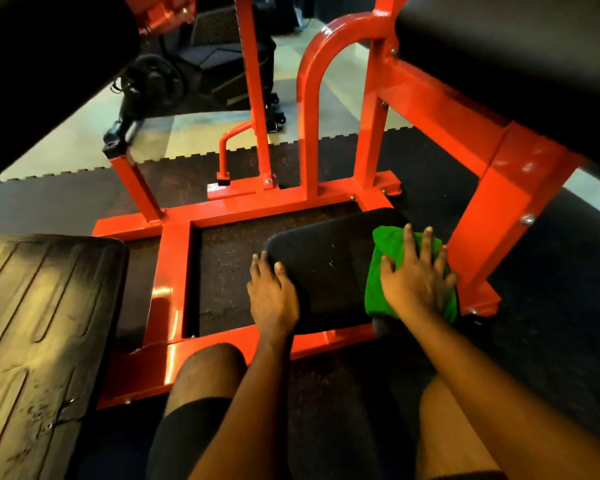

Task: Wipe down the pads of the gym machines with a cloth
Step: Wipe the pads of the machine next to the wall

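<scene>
The person's left knee (pixel 208 372) sits closest, just short of the red frame (pixel 177 271). Beyond it, the right hand (pixel 420 275), fingers spread flat, presses the green cloth (pixel 378 296) onto the right edge of the low black pad (pixel 326 268), close beside the frame's upright. The left hand (pixel 272 296) rests open on the pad's left edge, with bare pad between the hands.

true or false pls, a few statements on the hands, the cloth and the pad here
1. The right hand presses a green cloth onto the low black pad. True.
2. The left hand holds a spray bottle. False: it holds nothing and rests on the pad's left edge.
3. The cloth lies on the pad's left side. False: it is on the right side.
4. The machine frame is red. True.
</scene>
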Tool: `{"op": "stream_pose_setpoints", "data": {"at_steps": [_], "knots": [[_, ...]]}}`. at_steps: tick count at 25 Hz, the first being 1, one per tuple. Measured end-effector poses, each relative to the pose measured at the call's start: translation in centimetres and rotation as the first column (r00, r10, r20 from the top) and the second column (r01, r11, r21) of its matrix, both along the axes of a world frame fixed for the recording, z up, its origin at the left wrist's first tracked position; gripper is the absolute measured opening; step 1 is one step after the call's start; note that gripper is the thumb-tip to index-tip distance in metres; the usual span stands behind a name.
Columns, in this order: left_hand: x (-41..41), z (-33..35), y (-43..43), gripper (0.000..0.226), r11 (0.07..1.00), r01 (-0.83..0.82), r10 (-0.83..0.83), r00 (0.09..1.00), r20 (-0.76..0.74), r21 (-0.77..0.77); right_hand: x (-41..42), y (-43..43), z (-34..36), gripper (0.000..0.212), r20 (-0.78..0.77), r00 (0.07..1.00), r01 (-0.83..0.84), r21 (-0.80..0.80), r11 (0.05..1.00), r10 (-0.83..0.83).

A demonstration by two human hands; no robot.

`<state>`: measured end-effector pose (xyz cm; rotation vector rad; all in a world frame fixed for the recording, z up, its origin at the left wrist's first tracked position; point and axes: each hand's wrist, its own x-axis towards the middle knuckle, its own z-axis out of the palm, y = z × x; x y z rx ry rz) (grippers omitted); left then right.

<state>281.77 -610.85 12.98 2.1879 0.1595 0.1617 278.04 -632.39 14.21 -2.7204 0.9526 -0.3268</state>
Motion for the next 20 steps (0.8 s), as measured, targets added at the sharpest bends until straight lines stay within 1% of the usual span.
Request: {"op": "stream_pose_setpoints", "data": {"at_steps": [1, 2, 3, 4, 5, 7, 8, 9, 11, 13, 14, 16, 18, 20], "knots": [[0.1, 0.3, 0.2, 0.041, 1.0, -0.014, 0.014, 1.0, 0.009, 0.017, -1.1, -0.1, -0.7, 0.067, 0.016, 0.999, -0.037, -0.058, 0.998, 0.038], [0.6, 0.6, 0.1, 0.036, 0.999, -0.046, 0.046, 0.999, 0.012, 0.028, -1.9, -0.6, -1.0, 0.062, 0.031, 0.997, -0.065, -0.073, 0.995, 0.068], [1.2, 0.9, -0.1, 0.032, 0.996, -0.085, 0.085, 0.996, 0.009, 0.035, -1.7, -1.6, -1.1, 0.058, 0.04, 0.996, -0.078, -0.059, 0.995, 0.081], [1.5, 1.0, -0.2, 0.031, 0.992, -0.113, 0.113, 0.994, 0.014, 0.047, -0.5, -2.8, -1.0, 0.055, 0.03, 0.998, -0.059, -0.03, 0.998, 0.06], [1.6, 0.9, -0.3, 0.032, 0.99, -0.124, 0.123, 0.992, 0.028, 0.06, 1.3, -3.6, -0.6, 0.053, 0.003, 1.0, -0.014, 0.023, 1.0, 0.014], [1.7, 0.8, -0.4, 0.032, 0.99, -0.13, 0.126, 0.99, 0.059, 0.058, 5.7, -4.7, 0.9, 0.051, -0.076, 0.991, 0.123, 0.193, 0.973, -0.11], [1.7, 0.7, -0.3, 0.032, 0.991, -0.122, 0.119, 0.991, 0.066, 0.048, 7.2, -4.8, 1.6, 0.053, -0.113, 0.985, 0.158, 0.247, 0.956, -0.133], [1.6, 0.7, -0.2, 0.032, 0.993, -0.112, 0.109, 0.991, 0.076, 0.037, 7.8, -4.7, 1.7, 0.056, -0.12, 0.984, 0.156, 0.262, 0.952, -0.128], [1.7, 0.8, -0.1, 0.032, 0.994, -0.109, 0.106, 0.991, 0.08, 0.026, 6.9, -4.0, 1.6, 0.063, -0.106, 0.994, 0.053, 0.218, 0.975, -0.031], [1.7, 0.7, -0.2, 0.033, 0.992, -0.12, 0.118, 0.99, 0.077, 0.027, 3.7, -3.6, 1.0, 0.062, -0.095, 0.992, -0.068, 0.139, 0.988, 0.082], [1.5, 0.6, -0.2, 0.033, 0.992, -0.12, 0.116, 0.99, 0.083, 0.035, 1.8, -3.4, 0.6, 0.059, -0.083, 0.992, -0.089, 0.111, 0.99, 0.098], [1.4, 0.7, -0.2, 0.032, 0.993, -0.11, 0.106, 0.99, 0.098, 0.041, -0.2, -3.4, 0.1, 0.054, -0.025, 0.997, -0.071, 0.073, 0.995, 0.073], [1.4, 0.8, -0.1, 0.033, 0.994, -0.099, 0.095, 0.99, 0.1, 0.035, 1.2, -4.1, 0.4, 0.048, -0.016, 0.999, -0.028, 0.075, 0.997, 0.029], [1.4, 0.9, -0.1, 0.033, 0.995, -0.088, 0.084, 0.993, 0.086, 0.037, 4.7, -5.1, 1.5, 0.044, -0.081, 0.995, 0.072, 0.177, 0.982, -0.058]]}}
